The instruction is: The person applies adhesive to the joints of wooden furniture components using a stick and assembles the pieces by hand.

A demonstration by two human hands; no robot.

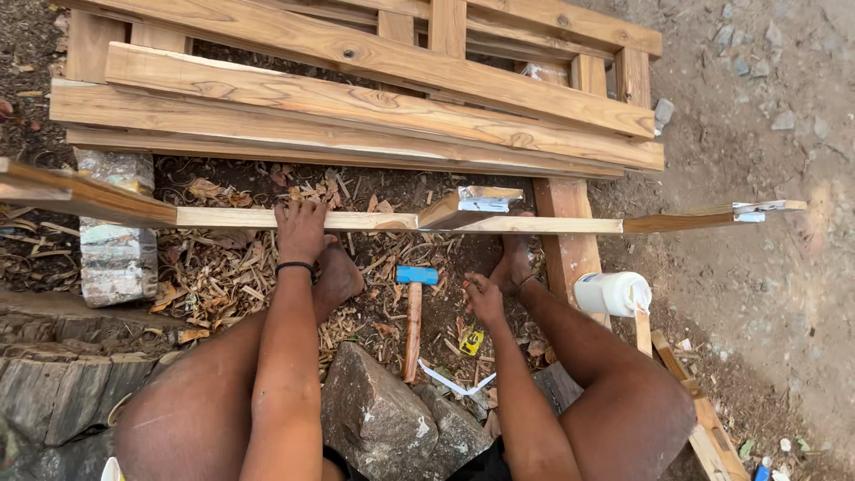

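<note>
Grey rock (392, 419) sits at bottom centre between the person's knees. Above it lies a blue-headed hammer (413, 312) among wood shavings (214, 276). Left hand (300, 230) presses flat, fingers spread, on the long wooden strip (294, 218) crossing mid-frame. Right hand (484, 297) hovers loosely curled, empty, beside the hammer. White glue bottle (613, 294) rests right; stacked planks (356, 98) fill the top.
</note>
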